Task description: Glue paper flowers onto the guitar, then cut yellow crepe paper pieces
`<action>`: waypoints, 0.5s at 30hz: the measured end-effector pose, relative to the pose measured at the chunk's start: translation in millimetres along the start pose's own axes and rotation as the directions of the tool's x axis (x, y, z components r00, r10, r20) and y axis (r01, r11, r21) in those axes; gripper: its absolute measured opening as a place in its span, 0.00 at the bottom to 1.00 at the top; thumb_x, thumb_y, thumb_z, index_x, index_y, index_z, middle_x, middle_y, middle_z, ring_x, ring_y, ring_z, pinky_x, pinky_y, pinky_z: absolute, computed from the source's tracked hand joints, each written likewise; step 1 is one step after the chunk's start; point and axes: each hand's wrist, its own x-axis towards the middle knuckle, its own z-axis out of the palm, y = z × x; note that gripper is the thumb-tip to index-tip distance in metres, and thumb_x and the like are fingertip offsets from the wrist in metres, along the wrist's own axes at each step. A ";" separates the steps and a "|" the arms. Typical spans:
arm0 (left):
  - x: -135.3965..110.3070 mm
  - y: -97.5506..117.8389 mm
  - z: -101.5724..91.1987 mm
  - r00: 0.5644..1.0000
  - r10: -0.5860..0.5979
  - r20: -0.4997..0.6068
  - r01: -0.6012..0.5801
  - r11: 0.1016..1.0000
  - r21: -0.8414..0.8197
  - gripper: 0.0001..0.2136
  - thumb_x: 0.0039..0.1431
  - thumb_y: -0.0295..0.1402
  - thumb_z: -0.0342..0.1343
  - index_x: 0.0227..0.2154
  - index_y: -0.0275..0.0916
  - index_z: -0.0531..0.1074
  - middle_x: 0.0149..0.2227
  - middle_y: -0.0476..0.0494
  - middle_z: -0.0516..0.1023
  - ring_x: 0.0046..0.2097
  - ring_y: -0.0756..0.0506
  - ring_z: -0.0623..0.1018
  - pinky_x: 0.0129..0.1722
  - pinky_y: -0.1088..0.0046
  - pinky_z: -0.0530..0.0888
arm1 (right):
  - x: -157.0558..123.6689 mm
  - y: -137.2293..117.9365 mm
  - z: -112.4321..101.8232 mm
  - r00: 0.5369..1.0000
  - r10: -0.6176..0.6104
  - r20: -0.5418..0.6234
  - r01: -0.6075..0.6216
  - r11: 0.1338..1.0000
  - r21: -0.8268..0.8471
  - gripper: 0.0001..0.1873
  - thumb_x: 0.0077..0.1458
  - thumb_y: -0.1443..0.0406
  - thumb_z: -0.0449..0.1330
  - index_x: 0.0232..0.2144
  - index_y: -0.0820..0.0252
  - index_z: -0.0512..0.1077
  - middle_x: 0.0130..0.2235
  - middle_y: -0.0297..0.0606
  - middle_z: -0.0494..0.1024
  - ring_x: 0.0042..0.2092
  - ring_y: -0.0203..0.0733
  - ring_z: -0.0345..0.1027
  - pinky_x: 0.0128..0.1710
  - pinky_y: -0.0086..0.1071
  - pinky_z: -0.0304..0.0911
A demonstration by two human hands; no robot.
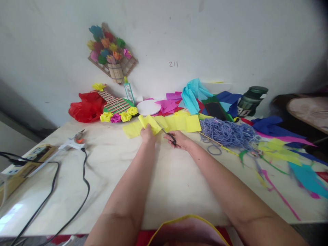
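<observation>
A long strip of yellow crepe paper [176, 123] lies across the table in front of me. My left hand [148, 132] is closed on the strip left of its middle, and part of the paper bunches up over the fingers. In my right hand [179, 139] is a pair of scissors [172, 137] with dark handles. Its blades point up and left, against the yellow paper just right of my left hand. I cannot tell whether the blades are apart.
A glue gun [73, 142] and a power strip [28, 164] with black cords are on the left. Paper flowers decorate a stick craft [115, 102] at the back. A tangle of blue-grey cord [225, 133], a phone [215, 111], a dark green jar [252, 100] and coloured paper scraps fill the right.
</observation>
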 end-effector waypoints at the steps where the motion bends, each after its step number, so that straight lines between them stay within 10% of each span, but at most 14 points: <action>1: 0.4 -0.4 0.0 1.000 0.001 0.000 -0.001 1.000 0.000 0.02 0.50 0.25 0.50 0.28 0.36 0.66 0.28 0.45 0.71 0.30 0.49 0.74 0.33 0.70 0.70 | 0.0 -0.1 -0.1 1.000 -0.001 0.005 0.001 1.000 0.006 0.17 0.44 0.54 0.60 0.26 0.63 0.65 0.14 0.25 0.62 0.13 0.25 0.54 0.07 0.21 0.42; 15: -3.0 -3.6 0.1 0.997 0.001 0.076 0.000 1.000 -0.009 0.02 0.50 0.25 0.50 0.26 0.35 0.67 0.26 0.46 0.71 0.27 0.50 0.73 0.33 0.71 0.71 | -0.3 -2.6 -3.8 0.998 0.013 0.059 -0.018 0.997 0.078 0.19 0.46 0.53 0.58 0.31 0.64 0.66 0.17 0.27 0.65 0.14 0.26 0.57 0.07 0.21 0.41</action>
